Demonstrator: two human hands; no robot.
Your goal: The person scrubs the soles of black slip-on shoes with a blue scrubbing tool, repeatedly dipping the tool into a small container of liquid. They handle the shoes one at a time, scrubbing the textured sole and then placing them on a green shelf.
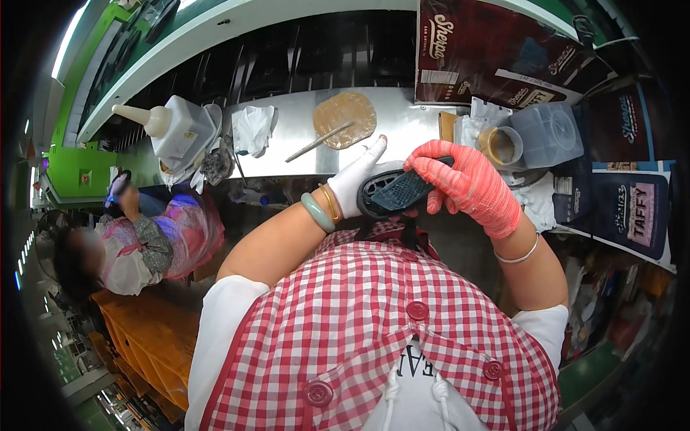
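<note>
My left hand (357,181), in a white glove with its thumb raised, grips a black shoe sole (371,207) in front of my chest. The sole's upturned face has an open grid at its left end. Over that face lies a dark blue, finely textured sole piece (399,192), tilted against the black one. My right hand (466,181), in a coral-red knitted glove, pinches the right end of the blue piece between thumb and fingers. Whether the two pieces are joined is hidden under my fingers.
On the metal bench (287,108) lie a brown round pad (346,108) with a stick (316,142), crumpled white paper (253,131) and a white spouted bottle (185,129). At right stand an amber-stained cup (501,146), a clear tub (550,136) and printed cardboard (489,61). A co-worker (158,237) sits left.
</note>
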